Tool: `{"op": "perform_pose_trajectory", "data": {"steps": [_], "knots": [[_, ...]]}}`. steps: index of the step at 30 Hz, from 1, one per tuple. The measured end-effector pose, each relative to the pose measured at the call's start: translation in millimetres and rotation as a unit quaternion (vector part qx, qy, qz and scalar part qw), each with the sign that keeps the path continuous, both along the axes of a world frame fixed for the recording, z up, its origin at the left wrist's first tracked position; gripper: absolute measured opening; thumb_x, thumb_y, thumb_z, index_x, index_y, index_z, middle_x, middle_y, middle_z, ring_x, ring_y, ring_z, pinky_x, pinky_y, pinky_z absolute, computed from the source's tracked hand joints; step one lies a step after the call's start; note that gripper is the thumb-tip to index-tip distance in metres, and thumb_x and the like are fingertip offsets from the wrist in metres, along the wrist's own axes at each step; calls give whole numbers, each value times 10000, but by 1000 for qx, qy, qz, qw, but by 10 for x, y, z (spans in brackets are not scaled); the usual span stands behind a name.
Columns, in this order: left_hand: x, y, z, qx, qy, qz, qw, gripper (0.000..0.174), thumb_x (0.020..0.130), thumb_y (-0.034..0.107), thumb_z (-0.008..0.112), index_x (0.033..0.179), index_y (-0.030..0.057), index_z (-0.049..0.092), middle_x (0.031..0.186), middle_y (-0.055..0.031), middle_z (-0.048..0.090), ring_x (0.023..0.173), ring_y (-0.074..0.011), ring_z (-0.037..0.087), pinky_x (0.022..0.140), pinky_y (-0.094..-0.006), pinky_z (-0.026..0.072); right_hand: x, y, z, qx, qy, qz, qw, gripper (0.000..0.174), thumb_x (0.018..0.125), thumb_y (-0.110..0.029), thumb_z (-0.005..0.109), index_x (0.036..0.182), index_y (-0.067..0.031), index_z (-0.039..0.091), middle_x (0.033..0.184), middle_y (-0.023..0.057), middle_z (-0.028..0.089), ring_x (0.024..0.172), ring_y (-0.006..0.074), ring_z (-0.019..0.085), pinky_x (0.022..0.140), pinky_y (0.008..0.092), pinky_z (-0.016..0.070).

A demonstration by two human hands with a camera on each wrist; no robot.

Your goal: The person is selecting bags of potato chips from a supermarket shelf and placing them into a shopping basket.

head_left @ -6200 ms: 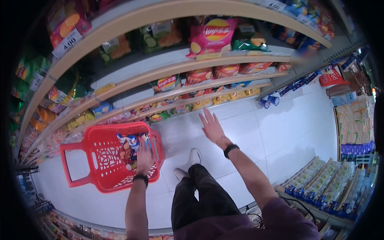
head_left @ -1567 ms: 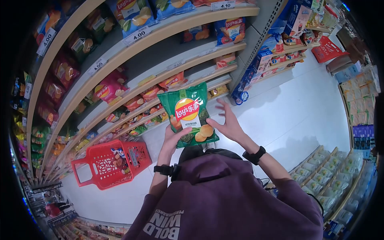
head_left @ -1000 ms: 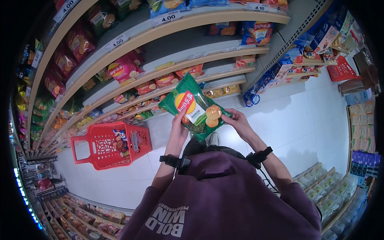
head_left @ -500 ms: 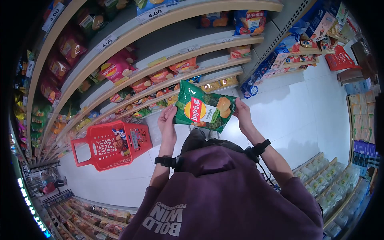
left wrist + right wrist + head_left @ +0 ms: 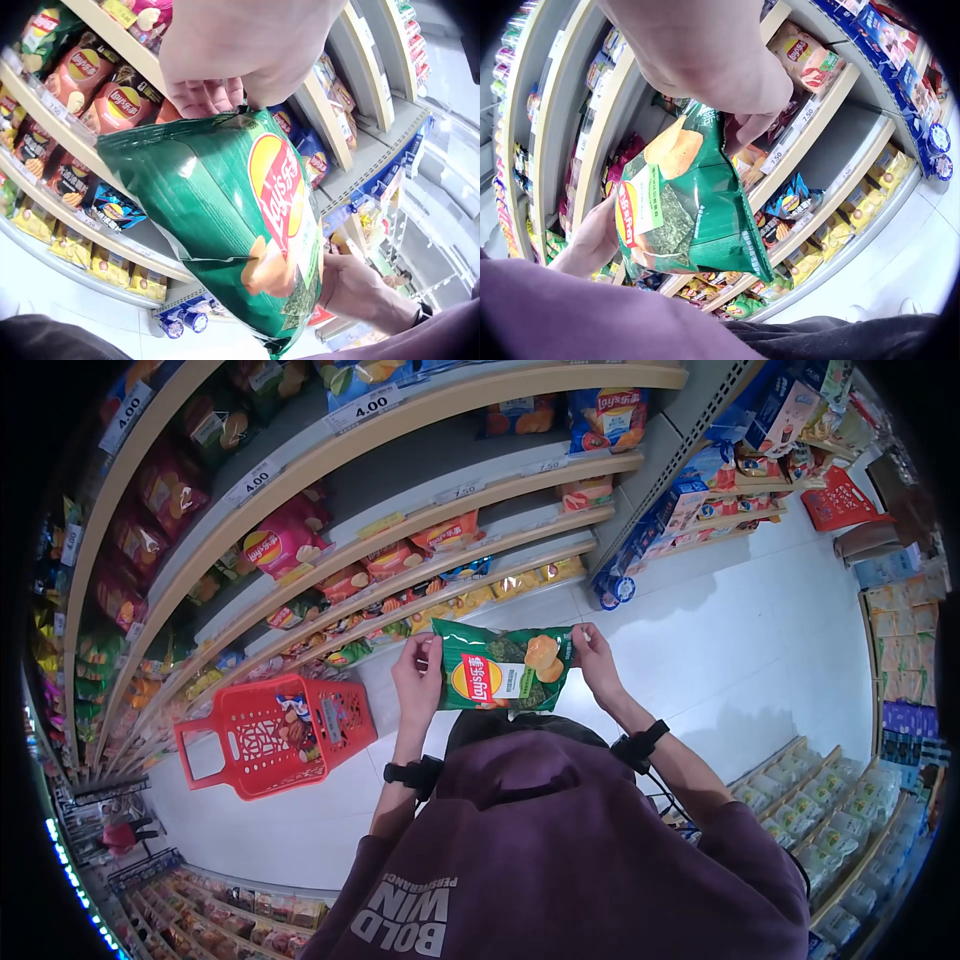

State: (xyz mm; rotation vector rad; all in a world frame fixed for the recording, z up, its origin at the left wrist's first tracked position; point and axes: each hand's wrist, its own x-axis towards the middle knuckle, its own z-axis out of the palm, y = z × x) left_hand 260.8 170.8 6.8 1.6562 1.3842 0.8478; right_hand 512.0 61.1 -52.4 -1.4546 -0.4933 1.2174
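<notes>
A green chip bag [image 5: 505, 668] with a red and yellow logo lies sideways between the two hands, in front of the person's body. The left hand [image 5: 416, 672] pinches its left end between thumb and curled fingers; the left wrist view shows that hand [image 5: 240, 60] at the sealed edge of the bag [image 5: 217, 210]. At the other end, the right hand [image 5: 598, 663] pinches the edge near the upper corner. In the right wrist view the right hand [image 5: 712, 67] is above the bag [image 5: 682, 202], its fingers partly hidden behind the seal.
A red basket [image 5: 262, 736] with a few packets in it stands on the floor to the left. Shelves of chip bags [image 5: 380, 520] curve across the front. Racks of clear packs [image 5: 820, 790] are at the lower right, and another red basket [image 5: 842, 500] is far right.
The hands have brought the green bag in front of the body. Both have taken hold of its ends, turned it sideways and lowered it slightly. Earliest, the left hand was at the basket and the right hand empty.
</notes>
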Motion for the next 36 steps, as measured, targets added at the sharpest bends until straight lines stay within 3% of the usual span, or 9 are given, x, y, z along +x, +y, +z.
{"op": "perform_pose_trajectory", "data": {"steps": [5, 10, 13, 18, 19, 23, 26, 29, 36], "knots": [[81, 25, 16, 52, 3, 3, 999, 132, 918, 123, 566, 918, -8, 582, 648, -35, 552, 572, -85, 487, 515, -256, 384, 49, 24, -4, 6, -24, -3, 1000, 216, 1007, -286, 453, 1040, -79, 509, 781, -6, 547, 687, 66, 492, 642, 248, 437], [46, 45, 17, -5, -1, -24, 1000, 110, 908, 106, 524, 859, 8, 522, 610, -47, 500, 562, -95, 447, 516, -284, 375, 83, 18, -8, 6, -41, 6, 999, 211, 998, -284, 470, 1031, -82, 523, 761, -9, 540, 699, 65, 498, 632, 250, 445], [72, 55, 102, -7, 31, -34, 999, 268, 974, 235, 480, 862, -6, 512, 584, -112, 468, 552, -139, 424, 526, -330, 378, 70, 19, 24, 15, -27, -4, 1000, 207, 996, -280, 475, 1014, -83, 532, 777, -8, 561, 705, 67, 522, 619, 244, 454], [114, 110, 141, 23, 21, -45, 999, 199, 953, 186, 508, 912, -8, 525, 606, -123, 523, 546, -179, 515, 546, -325, 420, 79, 71, -22, 20, -28, -15, 999, 187, 995, -269, 476, 1003, -88, 522, 798, -9, 581, 713, 68, 542, 613, 240, 463], [138, 100, 187, 23, 10, -37, 999, 163, 944, 168, 522, 942, 6, 541, 682, -121, 571, 591, -186, 548, 567, -325, 447, 76, 85, 23, 24, -24, -15, 999, 184, 995, -267, 476, 999, -89, 520, 800, -10, 583, 716, 68, 545, 614, 240, 464], [139, 170, -53, 63, -83, 0, 995, 140, 952, 159, 518, 957, 27, 564, 848, -89, 605, 749, -133, 561, 643, -288, 455, 69, 140, 63, 42, -21, -11, 999, 182, 991, -274, 480, 986, -94, 507, 841, -7, 591, 728, 76, 567, 621, 240, 472], [135, 169, -151, -30, -182, 27, 982, 179, 972, 178, 502, 963, 9, 561, 840, -46, 589, 775, -87, 529, 658, -263, 439, 47, 161, 46, 36, -37, -3, 999, 189, 990, -283, 483, 987, -95, 501, 860, -3, 586, 736, 85, 578, 626, 241, 474], [105, 184, -175, -41, -170, 15, 985, 230, 988, 201, 488, 950, -10, 570, 816, -15, 578, 756, -69, 507, 635, -252, 427, 13, 191, 58, 33, -28, -5, 999, 185, 992, -272, 479, 983, -89, 502, 871, 5, 587, 749, 90, 585, 632, 247, 483], [82, 211, -197, 14, -177, 120, 977, 224, 975, 175, 516, 899, -23, 589, 721, -20, 590, 653, -64, 498, 599, -238, 422, -82, 217, -40, 72, -15, 12, 997, 189, 988, -234, 491, 944, -55, 533, 886, 31, 608, 794, 122, 612, 709, 291, 544]]}}
